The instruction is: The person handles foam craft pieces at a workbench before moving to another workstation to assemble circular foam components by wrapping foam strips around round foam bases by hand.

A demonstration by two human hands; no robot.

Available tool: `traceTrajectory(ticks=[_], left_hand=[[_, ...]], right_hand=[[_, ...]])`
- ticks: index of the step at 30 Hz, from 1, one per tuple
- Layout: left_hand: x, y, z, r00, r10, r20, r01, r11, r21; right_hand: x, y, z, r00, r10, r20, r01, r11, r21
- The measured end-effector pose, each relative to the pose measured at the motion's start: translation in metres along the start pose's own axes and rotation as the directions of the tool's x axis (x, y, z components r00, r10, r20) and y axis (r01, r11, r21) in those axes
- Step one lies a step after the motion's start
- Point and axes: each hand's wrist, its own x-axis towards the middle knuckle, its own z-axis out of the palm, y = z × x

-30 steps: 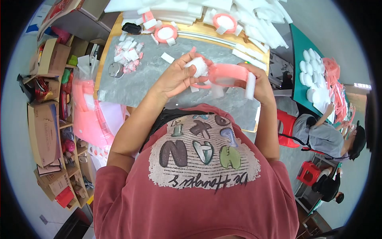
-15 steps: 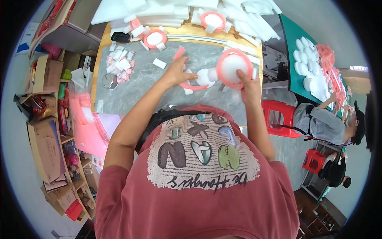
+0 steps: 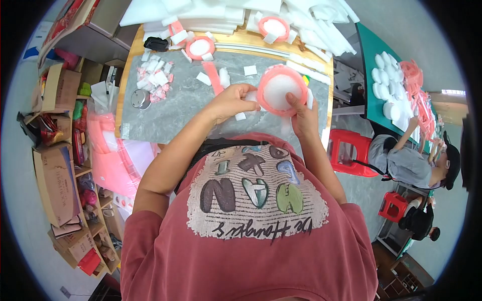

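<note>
My right hand (image 3: 305, 116) holds a round white foam disc (image 3: 281, 89) with a pink foam rim (image 3: 263, 81), thumb on its face. White foam pieces stick out at the rim's right side. At the rim's left edge, my left hand (image 3: 232, 104) is closed, its fingertips pinching a small white foam piece (image 3: 252, 97) that is partly hidden. Beyond that hand a pink foam strip (image 3: 212, 76) lies on the grey tabletop (image 3: 175, 113). Around it are loose white foam blocks (image 3: 250, 70), one small piece (image 3: 241, 116) lying just below my left fingers.
A pile of white and pink scraps (image 3: 153, 75) and a round metal tin (image 3: 140, 99) are at left. Pink-rimmed discs (image 3: 200, 47), a black object (image 3: 156, 44) and stacked foam sheets (image 3: 196, 20) line the back. A seated person (image 3: 401, 158) works at a green table (image 3: 369, 55).
My left hand has left the curved pink strip and closed at the disc's left edge. The disc has shifted left in my right hand. The strip now lies straighter, farther back.
</note>
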Motion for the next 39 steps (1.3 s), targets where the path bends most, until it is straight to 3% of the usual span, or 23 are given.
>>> traceTrajectory(ticks=[2,4,7,15,17,18,20,21,23,27,28,29,30,32,33,34,35,39], left_hand=[[-0.004,0.001,0.001,1.0,0.025,0.018,-0.024,0.998,-0.058],[-0.006,0.004,0.003,0.998,0.054,0.036,-0.052,0.997,-0.062],[-0.01,0.008,0.004,0.993,0.098,0.071,-0.093,0.993,-0.074],[-0.013,0.008,-0.005,0.968,0.15,0.2,-0.158,0.987,0.024],[-0.012,0.008,-0.009,0.949,0.184,0.257,-0.25,0.935,0.252],[-0.013,0.011,-0.013,0.949,0.185,0.256,-0.25,0.935,0.252],[-0.016,0.017,-0.025,0.909,0.074,0.409,-0.331,0.724,0.605],[-0.019,0.015,-0.033,0.91,0.075,0.408,-0.331,0.724,0.605],[-0.021,0.006,-0.047,0.972,-0.004,0.233,-0.159,0.719,0.677],[0.008,-0.032,-0.054,0.995,0.055,0.079,-0.094,0.734,0.673],[0.016,-0.044,-0.052,0.97,0.24,0.029,-0.152,0.513,0.845],[0.021,-0.05,-0.048,0.906,0.422,0.024,-0.143,0.253,0.957],[0.025,-0.045,-0.039,0.905,0.424,0.024,-0.143,0.251,0.957],[0.029,-0.026,-0.012,0.956,0.288,-0.053,-0.192,0.752,0.63],[0.026,-0.013,-0.001,0.956,0.286,-0.059,-0.186,0.751,0.634],[0.022,0.001,0.01,0.999,0.038,-0.021,-0.035,0.99,0.139],[0.02,0.011,0.019,0.978,-0.154,0.141,0.196,0.906,-0.375],[0.02,0.017,0.032,0.983,-0.084,0.163,0.134,0.937,-0.322]], right_hand=[[0.001,0.0,-0.001,1.0,0.0,-0.005,0.0,1.0,0.006],[0.007,-0.001,-0.008,0.986,0.149,-0.073,-0.147,0.989,0.027],[0.011,-0.003,-0.015,0.968,0.246,-0.052,-0.246,0.969,0.02],[0.017,-0.011,-0.018,0.951,0.304,0.046,-0.307,0.949,0.068],[0.018,-0.014,-0.022,0.956,0.285,0.074,-0.29,0.954,0.069],[0.023,-0.014,-0.03,0.951,0.305,0.049,-0.307,0.951,0.036],[0.027,-0.029,-0.043,0.958,0.287,0.007,-0.286,0.955,0.076],[0.029,-0.045,-0.051,0.968,0.25,-0.012,-0.245,0.958,0.149],[0.043,-0.062,-0.087,0.99,0.132,-0.057,-0.131,0.991,0.024],[0.055,-0.057,-0.078,0.975,0.089,-0.203,-0.056,0.985,0.162],[0.05,-0.048,-0.06,0.965,0.044,-0.258,0.002,0.985,0.173],[0.05,-0.035,-0.051,0.983,0.058,-0.172,-0.001,0.949,0.314],[0.047,-0.026,-0.036,0.986,0.077,-0.149,-0.017,0.93,0.368],[0.04,-0.008,-0.015,0.988,0.1,-0.115,-0.041,0.904,0.427],[0.038,0.001,-0.009,0.993,0.081,-0.086,-0.036,0.902,0.43],[0.035,0.006,-0.003,0.996,0.06,-0.059,-0.028,0.901,0.433],[0.032,0.007,0.004,0.997,0.061,-0.055,-0.031,0.9,0.434],[0.022,-0.001,0.022,0.996,0.076,-0.057,-0.051,0.937,0.345]])
